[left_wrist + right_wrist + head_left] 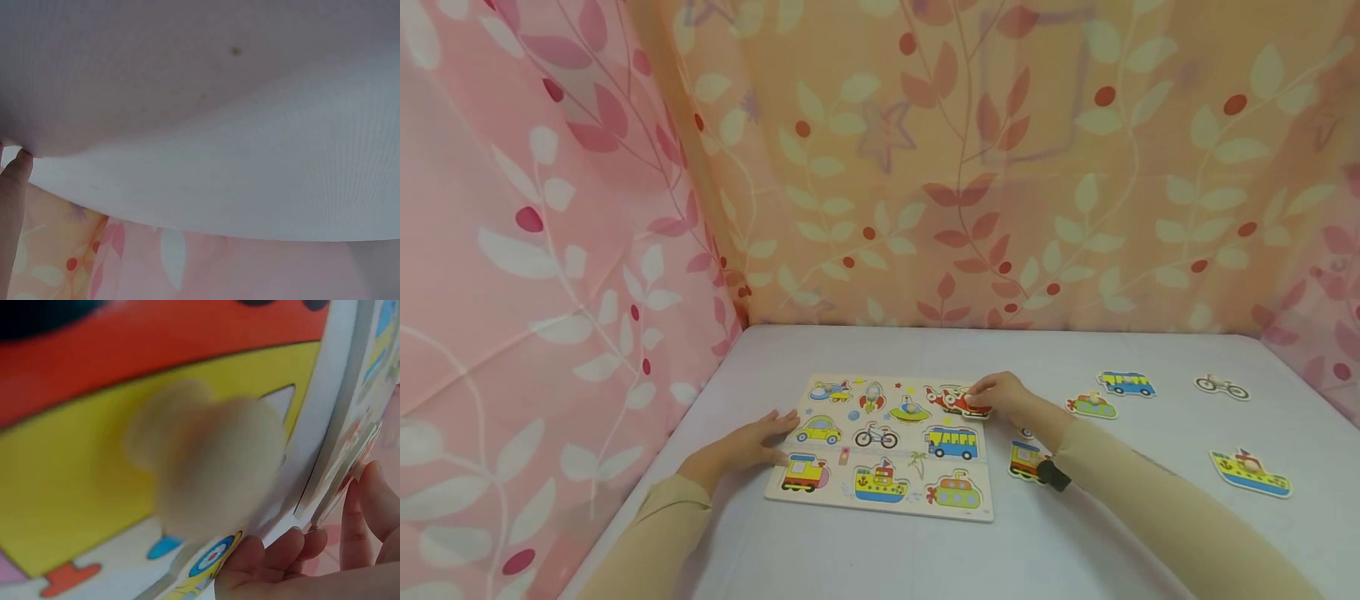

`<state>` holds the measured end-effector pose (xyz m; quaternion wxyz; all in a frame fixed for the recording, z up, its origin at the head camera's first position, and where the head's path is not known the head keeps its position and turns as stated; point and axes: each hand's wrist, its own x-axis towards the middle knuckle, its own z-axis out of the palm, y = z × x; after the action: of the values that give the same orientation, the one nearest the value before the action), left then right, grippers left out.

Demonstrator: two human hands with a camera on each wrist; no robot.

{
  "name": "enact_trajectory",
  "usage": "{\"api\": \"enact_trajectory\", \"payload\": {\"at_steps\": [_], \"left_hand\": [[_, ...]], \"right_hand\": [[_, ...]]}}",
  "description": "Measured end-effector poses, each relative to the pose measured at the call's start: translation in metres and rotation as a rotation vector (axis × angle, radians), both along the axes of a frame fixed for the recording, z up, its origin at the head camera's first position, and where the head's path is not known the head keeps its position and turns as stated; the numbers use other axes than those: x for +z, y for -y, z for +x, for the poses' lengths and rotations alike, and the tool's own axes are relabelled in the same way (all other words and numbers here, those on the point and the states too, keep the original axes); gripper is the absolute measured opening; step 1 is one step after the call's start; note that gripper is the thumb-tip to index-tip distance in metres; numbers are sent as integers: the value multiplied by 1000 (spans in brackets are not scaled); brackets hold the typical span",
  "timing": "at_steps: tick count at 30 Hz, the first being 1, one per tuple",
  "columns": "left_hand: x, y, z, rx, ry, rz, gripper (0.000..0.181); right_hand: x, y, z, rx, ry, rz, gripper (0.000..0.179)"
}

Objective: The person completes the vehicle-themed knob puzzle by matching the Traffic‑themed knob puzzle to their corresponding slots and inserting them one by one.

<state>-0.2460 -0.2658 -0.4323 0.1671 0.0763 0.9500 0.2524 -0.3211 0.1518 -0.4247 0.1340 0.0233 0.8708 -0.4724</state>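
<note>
A wooden peg puzzle board point(850, 510) with printed vehicles lies on the table. At its left edge rests my left hand point(756, 442), fingers spread and touching the rim; in the left wrist view only a finger point(14, 187) shows. My right hand point(1003, 400) pinches a red helicopter puzzle piece point(976, 406) over the board's upper right corner, overlapping the printed helicopter point(946, 395). A train piece point(1024, 460) lies below my right forearm, partly hidden; its round wooden knob point(225, 469) looms large in the right wrist view.
Right of the board lie loose pieces: a blue bus point(1127, 383), a submarine point(1093, 406), a bicycle point(1222, 386) and a ship point(1251, 472). A car piece point(1025, 432) is mostly covered by my right arm. Patterned curtains point(880, 167) enclose the table.
</note>
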Motion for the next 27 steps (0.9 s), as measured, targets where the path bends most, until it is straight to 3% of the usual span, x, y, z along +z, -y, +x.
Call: {"api": "enact_trajectory", "payload": {"at_steps": [13,21,27], "left_hand": [[-1,1,2,-9,-5,8,76],[1,1,2,-4,-11,4,75],[1,1,1,-24,-21,17,74]], "right_hand": [[-6,29,-15,17,10,106,13],[-1,35,-24,-2,47,145,16],[-2,34,-31,30,62,173,16]]}}
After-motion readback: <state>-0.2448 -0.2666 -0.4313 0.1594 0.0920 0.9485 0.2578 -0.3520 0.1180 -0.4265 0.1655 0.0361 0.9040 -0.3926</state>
